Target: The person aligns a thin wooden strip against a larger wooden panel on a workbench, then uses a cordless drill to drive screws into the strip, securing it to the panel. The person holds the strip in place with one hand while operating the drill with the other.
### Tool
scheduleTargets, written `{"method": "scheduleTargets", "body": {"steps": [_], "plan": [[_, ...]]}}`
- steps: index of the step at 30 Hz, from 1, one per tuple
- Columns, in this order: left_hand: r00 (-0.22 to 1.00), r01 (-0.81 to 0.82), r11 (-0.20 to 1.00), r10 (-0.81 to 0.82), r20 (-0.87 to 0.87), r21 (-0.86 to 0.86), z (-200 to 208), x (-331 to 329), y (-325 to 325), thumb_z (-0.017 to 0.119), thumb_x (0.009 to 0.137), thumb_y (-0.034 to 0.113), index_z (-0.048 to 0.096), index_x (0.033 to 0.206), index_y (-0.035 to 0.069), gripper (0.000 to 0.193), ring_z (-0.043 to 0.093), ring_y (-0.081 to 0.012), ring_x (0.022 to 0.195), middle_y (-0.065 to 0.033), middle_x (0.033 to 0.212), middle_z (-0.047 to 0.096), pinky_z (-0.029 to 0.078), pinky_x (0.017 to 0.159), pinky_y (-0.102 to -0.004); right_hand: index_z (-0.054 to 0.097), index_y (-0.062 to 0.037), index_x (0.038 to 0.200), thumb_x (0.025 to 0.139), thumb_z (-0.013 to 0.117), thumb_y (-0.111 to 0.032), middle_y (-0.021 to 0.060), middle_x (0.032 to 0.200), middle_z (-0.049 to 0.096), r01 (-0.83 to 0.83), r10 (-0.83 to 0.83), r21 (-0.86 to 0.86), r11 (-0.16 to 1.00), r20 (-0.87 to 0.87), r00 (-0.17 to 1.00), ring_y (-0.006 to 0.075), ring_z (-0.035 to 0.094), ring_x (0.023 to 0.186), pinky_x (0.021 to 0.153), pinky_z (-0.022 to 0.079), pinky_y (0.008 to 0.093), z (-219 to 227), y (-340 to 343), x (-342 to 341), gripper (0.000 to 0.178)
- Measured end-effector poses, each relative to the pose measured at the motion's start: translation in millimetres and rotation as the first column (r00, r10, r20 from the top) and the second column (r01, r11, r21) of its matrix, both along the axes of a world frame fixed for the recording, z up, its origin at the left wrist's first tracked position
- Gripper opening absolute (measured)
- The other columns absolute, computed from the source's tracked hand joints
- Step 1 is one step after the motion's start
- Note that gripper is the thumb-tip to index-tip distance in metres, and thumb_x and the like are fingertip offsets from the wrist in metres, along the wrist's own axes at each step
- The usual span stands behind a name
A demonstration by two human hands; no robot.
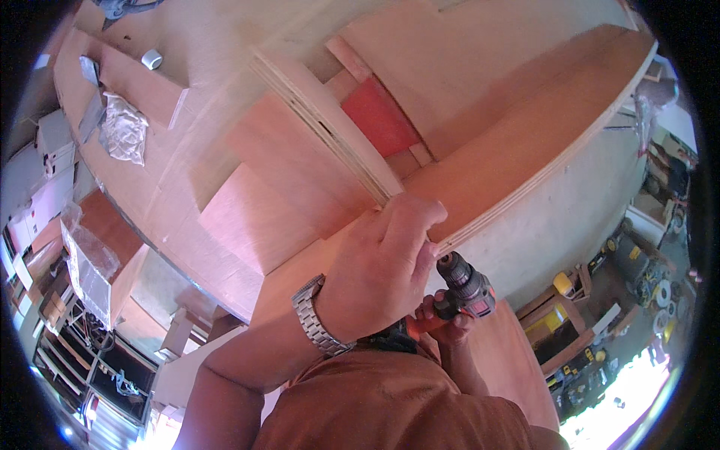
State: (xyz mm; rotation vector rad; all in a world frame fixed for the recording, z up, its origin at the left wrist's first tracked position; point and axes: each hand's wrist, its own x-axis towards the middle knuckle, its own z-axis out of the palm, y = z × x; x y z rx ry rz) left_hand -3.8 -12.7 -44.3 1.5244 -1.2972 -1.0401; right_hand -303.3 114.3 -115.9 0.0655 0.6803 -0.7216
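The right hand has its fingers wrapped round a drill, whose chuck sits just beside the near edge of the long plywood panel; the left hand is curled over that edge. I'd judge a fastening spot is being lined up, and driving would call for squaring the drill to the panel. The left fingertips are mostly hidden, so I can't tell whether they pinch anything; no bit shows clearly.

Apparently no legible lettering.
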Motion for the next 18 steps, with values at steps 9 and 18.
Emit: {"method": "scheduleTargets", "body": {"steps": [9, 18], "plan": [[1.000, 0.005, 1.000, -0.004, -0.002, 0.023, -3.7, 1.3, 3.4, 0.051, 0.077, -0.010, 0.049, 0.125, -0.003, 0.049, 0.063, -0.0367, 0.083, -0.0190, 0.099, 0.060, 0.051, 0.075, -0.0466, 0.058, -0.0003, 0.125, 0.074, 0.075, -0.030, 0.0115, 0.096, 0.064, 0.007, -0.010, -0.022, 1.000, -0.136, 0.991, 0.0255, 0.059, 0.089, 0.086, 0.046, 0.0414, 6.1, -6.0, 5.0, 0.061], [0.998, 0.042, 0.996, -0.038, -0.057, 0.079, -6.2, 1.8, 6.7, 0.061, 0.079, -0.009, 0.041, 0.126, 0.001, 0.052, 0.060, -0.0184, 0.089, -0.0133, 0.110, 0.054, 0.053, 0.075, -0.0304, 0.057, -0.0002, 0.128, 0.074, 0.073, -0.030, 0.0158, 0.098, 0.065, -0.008, 0.004, -0.039, 0.999, -0.103, 0.995, 0.0291, 0.061, 0.092, 0.088, 0.046, 0.0417, 0.5, -2.6, 0.0, 0.063]]}}
